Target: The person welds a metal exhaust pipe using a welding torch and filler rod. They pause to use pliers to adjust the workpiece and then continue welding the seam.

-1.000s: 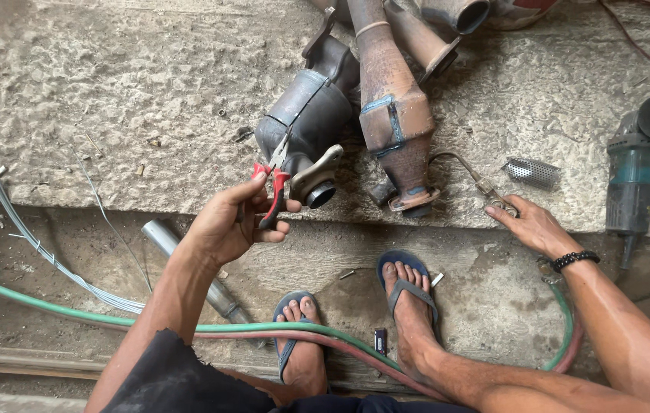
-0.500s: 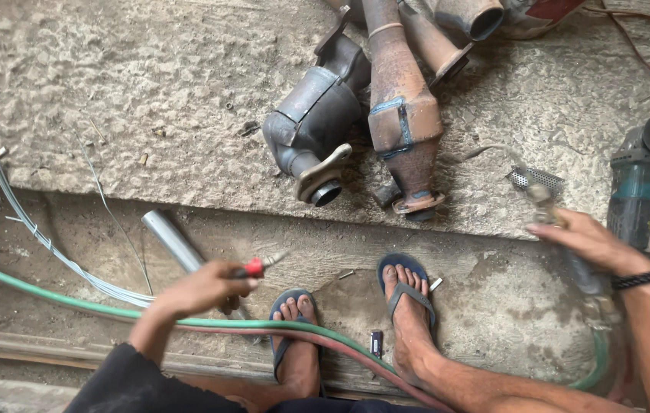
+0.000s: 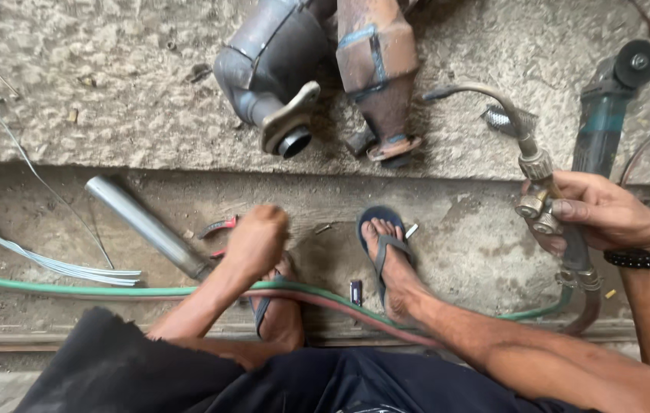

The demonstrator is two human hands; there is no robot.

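My left hand point(image 3: 257, 239) is low over the dirt floor, by my left foot. Its fingers are curled over one end of the red-handled pliers point(image 3: 216, 228), whose handles stick out to its left. My right hand point(image 3: 607, 216) grips a gas cutting torch point(image 3: 536, 200) by its brass valves. The torch's curved metal neck point(image 3: 485, 93) arches up over the concrete ledge point(image 3: 111, 99). A green hose point(image 3: 72, 291) and a red hose point(image 3: 340, 307) run across the floor under my legs toward the torch.
Two rusty exhaust parts, one grey point(image 3: 271, 69) and one brown point(image 3: 378, 69), lie on the ledge. A teal angle grinder point(image 3: 604, 115) rests at the right. A steel pipe point(image 3: 149, 227), loose wires point(image 3: 50, 261) and a small blue lighter point(image 3: 355, 291) lie by my sandalled right foot point(image 3: 387, 256).
My left hand came down from the grey exhaust part to the floor with the pliers. My right hand left the ledge and took hold of the torch.
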